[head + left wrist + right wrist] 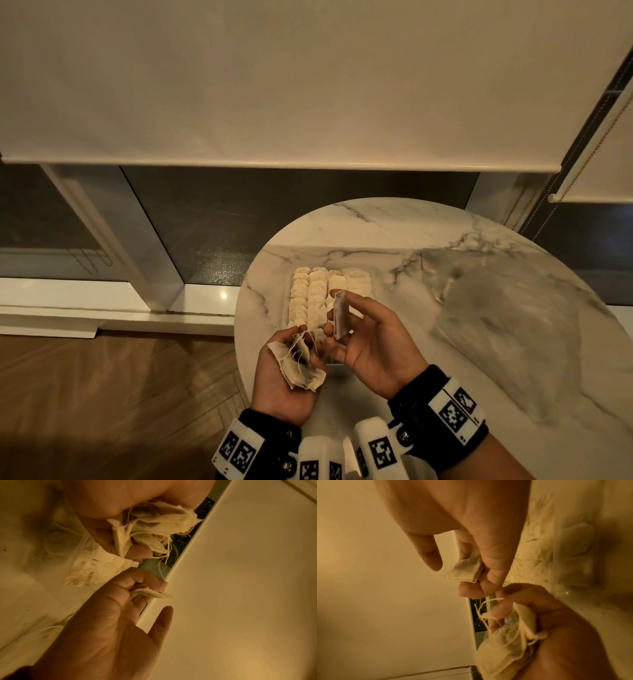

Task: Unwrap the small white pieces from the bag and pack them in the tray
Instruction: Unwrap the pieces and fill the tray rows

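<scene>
My right hand (344, 325) pinches one small white piece (340, 317) between thumb and fingers, upright over the near end of the tray; the right wrist view shows that piece (464, 570) flat and folded. My left hand (303, 347), palm up at the table's near left edge, holds a crumpled bundle of white wrappers and strings (301, 370), seen close in the left wrist view (154, 520). The clear tray (287, 303) lies on the marble table, holding several rows of white pieces (317, 291). A clear plastic bag (496, 308) lies to the right.
The round marble table (376, 233) ends just left of the tray, with wood floor (120, 394) below. A window sill and a lowered blind (308, 85) stand behind. The clear bag covers much of the table's right half.
</scene>
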